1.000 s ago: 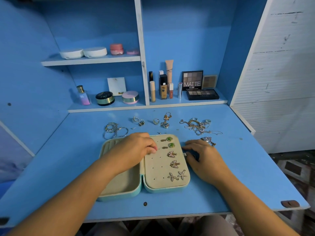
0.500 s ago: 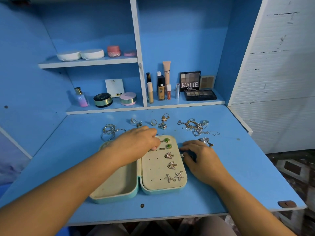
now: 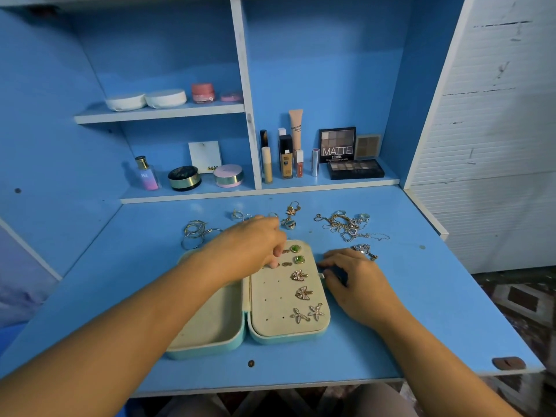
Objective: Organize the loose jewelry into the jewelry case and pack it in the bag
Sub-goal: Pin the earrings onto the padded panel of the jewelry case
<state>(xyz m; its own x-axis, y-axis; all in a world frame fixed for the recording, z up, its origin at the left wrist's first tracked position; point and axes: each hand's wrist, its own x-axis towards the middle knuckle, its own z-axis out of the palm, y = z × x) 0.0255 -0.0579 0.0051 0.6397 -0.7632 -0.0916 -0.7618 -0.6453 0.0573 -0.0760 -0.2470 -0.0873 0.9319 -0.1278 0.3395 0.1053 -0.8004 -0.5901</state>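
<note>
The open teal jewelry case (image 3: 210, 346) lies in the middle of the blue desk. Its right half is a beige earring panel (image 3: 272, 308) with green, butterfly and starfish earrings (image 3: 302, 293) pinned down its right side. My left hand (image 3: 249, 245) reaches over the panel's top left corner. Its curled fingertips pinch a small gold earring (image 3: 275, 264), mostly hidden, against the panel. My right hand (image 3: 358, 281) lies on the desk, and its curled fingers hold the case's right edge. Loose jewelry lies beyond: hoops (image 3: 197, 233), rings (image 3: 290, 224) and tangled chains (image 3: 346, 225).
A silver piece (image 3: 364, 249) lies just past my right hand. Cosmetics stand on the lower shelf: a perfume bottle (image 3: 146, 174), compacts (image 3: 184, 177), tubes and an eyeshadow palette (image 3: 355, 169). A white slatted panel (image 3: 496, 145) borders the desk's right side. No bag is in view.
My left hand has moved a little away from me, toward the top edge of the earring panel. My right hand has stayed at the case's right edge.
</note>
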